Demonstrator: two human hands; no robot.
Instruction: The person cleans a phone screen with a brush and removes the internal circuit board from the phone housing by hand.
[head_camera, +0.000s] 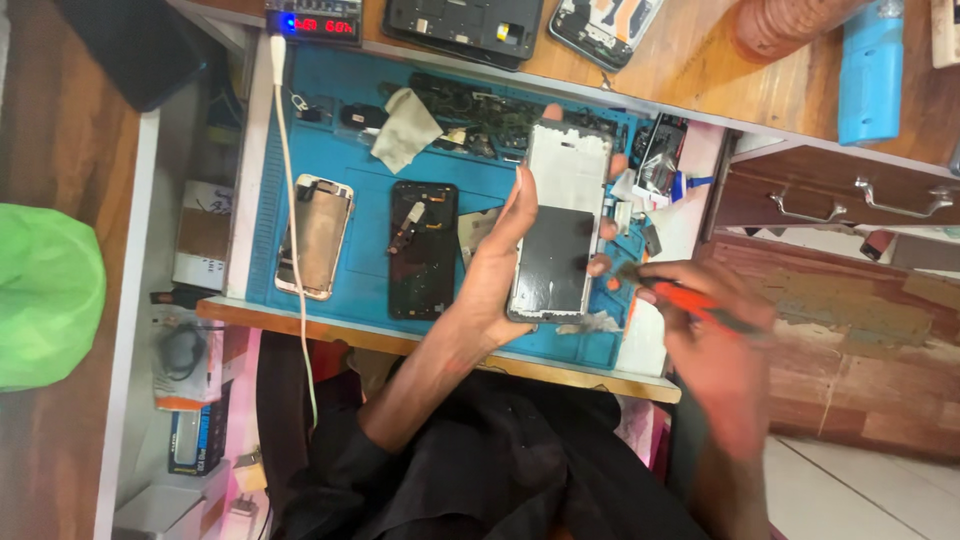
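Gripping phone frame (558, 225) left hand (500, 265), right hand (715, 345) pinching screwdriver (690, 300)

Matt blue mat (350, 175), glossy phone frame (556, 258)

Pretty cramped bench. The blue mat (480, 180) is the only real working room, and its back strip is packed with small parts plus a crumpled cloth (405, 127). A gold phone back (317, 237) and a black phone frame (423, 250) lie apart on it, with bare mat between them. A white cable (291, 200) cuts down the left side. The right edge is blocked by a drawer (840, 195).
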